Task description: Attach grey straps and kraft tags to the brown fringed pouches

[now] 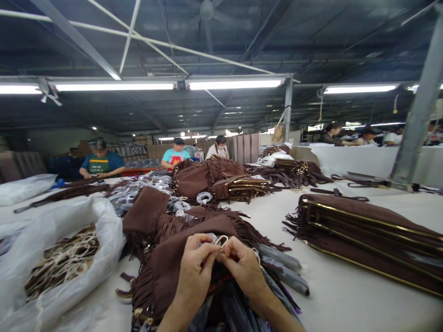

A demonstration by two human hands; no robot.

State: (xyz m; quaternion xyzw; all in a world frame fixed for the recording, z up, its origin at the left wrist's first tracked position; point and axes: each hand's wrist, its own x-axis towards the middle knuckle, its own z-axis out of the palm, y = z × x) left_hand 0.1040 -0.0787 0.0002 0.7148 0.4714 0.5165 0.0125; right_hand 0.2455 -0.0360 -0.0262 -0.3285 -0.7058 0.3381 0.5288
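Observation:
A gold metal clasp (222, 240), oval like a snap hook, sits between the fingertips of both hands, with a bit of clear plastic beside it. My left hand (198, 265) pinches at its left end. The fingers of my right hand (242, 263) are closed on its right side. Exactly how the fingertips grip it is partly hidden. Under my hands lies a dark brown fringed suede bag (166, 263) on a pile of similar pieces. Plastic-wrapped straps (282, 269) stick out to the right of the pile.
An open white plastic sack (107, 230) at left holds stringy scraps (65, 260). Gold-edged brown bags (363, 230) lie stacked at right on the white table (332, 276). More fringed bags (197, 177) are heaped ahead. Several people work beyond, one in a green apron (98, 166).

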